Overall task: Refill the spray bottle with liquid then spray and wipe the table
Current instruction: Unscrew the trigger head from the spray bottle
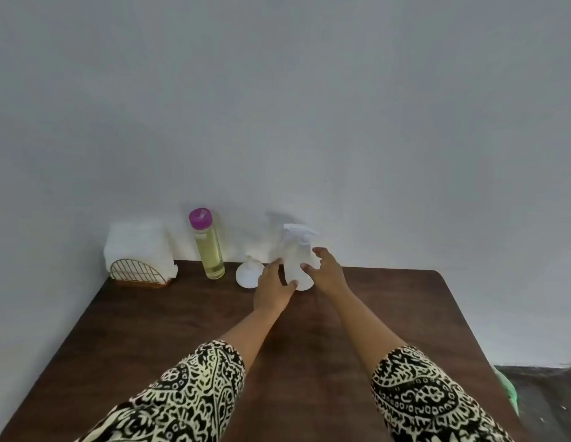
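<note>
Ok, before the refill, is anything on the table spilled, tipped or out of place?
Nothing stands out. The spray bottle stands upright, head on, between the left hand and right hand. The purple-capped bottle is upright, capped; the funnel rests wide end down. No spill shows on the table.

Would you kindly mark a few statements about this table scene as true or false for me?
1. The spray bottle stands upright with its trigger head on. True.
2. The purple-capped bottle is empty. False: it holds yellowish liquid.
3. The funnel sits in the spray bottle's neck. False: it rests on the table, wide end down, between the two bottles.
4. The napkin holder stands at the table's far left corner. True.
5. The right hand holds a cloth. False: it holds nothing, fingers spread beside the spray bottle.
</note>
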`<control>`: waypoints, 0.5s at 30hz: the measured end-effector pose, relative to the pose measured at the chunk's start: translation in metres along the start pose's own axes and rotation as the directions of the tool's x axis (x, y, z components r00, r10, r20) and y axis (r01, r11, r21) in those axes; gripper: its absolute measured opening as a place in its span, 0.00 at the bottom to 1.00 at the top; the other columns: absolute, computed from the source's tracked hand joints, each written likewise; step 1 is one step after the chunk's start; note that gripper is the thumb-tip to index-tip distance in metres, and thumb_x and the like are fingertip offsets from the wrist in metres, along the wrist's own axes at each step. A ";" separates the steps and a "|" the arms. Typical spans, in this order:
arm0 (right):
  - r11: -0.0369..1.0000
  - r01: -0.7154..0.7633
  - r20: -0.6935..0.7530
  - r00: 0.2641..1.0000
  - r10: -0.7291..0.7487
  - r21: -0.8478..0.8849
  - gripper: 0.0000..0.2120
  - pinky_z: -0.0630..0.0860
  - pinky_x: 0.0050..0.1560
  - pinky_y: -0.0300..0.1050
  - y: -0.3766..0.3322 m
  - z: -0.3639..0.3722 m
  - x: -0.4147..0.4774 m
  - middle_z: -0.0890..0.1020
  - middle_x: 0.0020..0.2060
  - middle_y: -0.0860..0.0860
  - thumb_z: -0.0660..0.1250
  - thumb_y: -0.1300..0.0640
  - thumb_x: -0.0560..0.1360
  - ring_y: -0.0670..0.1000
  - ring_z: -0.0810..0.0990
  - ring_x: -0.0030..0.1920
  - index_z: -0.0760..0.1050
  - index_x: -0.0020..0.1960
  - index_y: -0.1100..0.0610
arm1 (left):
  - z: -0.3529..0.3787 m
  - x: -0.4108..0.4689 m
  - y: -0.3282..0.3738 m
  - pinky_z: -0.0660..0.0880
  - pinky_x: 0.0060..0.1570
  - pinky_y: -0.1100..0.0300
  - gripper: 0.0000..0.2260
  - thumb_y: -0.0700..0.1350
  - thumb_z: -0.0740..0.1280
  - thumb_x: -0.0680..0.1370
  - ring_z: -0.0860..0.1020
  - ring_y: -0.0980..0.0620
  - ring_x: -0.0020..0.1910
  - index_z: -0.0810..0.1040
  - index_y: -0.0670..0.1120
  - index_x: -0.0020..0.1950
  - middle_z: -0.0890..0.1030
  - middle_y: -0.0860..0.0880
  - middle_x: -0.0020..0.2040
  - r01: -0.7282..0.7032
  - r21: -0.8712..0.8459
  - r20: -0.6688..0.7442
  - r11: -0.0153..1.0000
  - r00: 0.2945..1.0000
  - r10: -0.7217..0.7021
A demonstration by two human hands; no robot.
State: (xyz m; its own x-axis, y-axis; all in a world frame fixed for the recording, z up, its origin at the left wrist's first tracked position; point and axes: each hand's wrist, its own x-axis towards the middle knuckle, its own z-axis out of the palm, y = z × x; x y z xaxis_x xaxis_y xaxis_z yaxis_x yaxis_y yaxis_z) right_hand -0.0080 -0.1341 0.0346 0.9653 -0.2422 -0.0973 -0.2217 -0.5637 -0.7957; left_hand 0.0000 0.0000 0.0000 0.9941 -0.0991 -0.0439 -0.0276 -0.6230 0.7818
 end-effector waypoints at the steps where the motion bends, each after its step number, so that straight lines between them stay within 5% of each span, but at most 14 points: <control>1: 1.000 -0.005 0.005 1.000 0.006 -0.011 0.27 0.69 0.60 0.46 -0.001 0.001 0.008 0.73 0.67 0.54 0.67 0.52 0.76 0.56 0.73 0.65 0.64 0.71 0.57 | 0.003 0.007 0.002 0.69 0.67 0.52 0.29 0.48 0.70 0.75 0.69 0.48 0.69 0.64 0.48 0.74 0.71 0.48 0.71 -0.002 -0.016 -0.015 1.000 1.000 0.001; 7: 0.994 -0.050 0.102 0.993 0.060 -0.100 0.25 0.71 0.60 0.48 0.006 0.009 0.031 0.75 0.66 0.54 0.62 0.47 0.78 0.56 0.74 0.64 0.64 0.71 0.57 | 0.024 0.040 0.006 0.67 0.68 0.51 0.33 0.53 0.69 0.75 0.66 0.48 0.72 0.60 0.48 0.76 0.66 0.48 0.74 0.019 0.049 0.094 0.999 0.995 -0.024; 15: 0.969 -0.004 0.036 0.999 0.013 -0.248 0.24 0.72 0.52 0.44 0.019 0.009 0.007 0.80 0.60 0.50 0.64 0.41 0.76 0.52 0.78 0.59 0.71 0.66 0.52 | 0.029 0.006 -0.017 0.70 0.64 0.56 0.30 0.54 0.69 0.75 0.69 0.51 0.69 0.63 0.50 0.74 0.69 0.51 0.72 -0.049 -0.003 0.029 0.999 0.998 0.049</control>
State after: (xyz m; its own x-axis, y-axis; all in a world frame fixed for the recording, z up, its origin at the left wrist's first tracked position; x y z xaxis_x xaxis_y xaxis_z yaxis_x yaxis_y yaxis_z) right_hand -0.0047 -0.1394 0.0133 0.9666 -0.2212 -0.1293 -0.2527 -0.7409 -0.6222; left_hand 0.0037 -0.0125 -0.0310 0.9881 -0.1517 -0.0235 -0.0758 -0.6151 0.7848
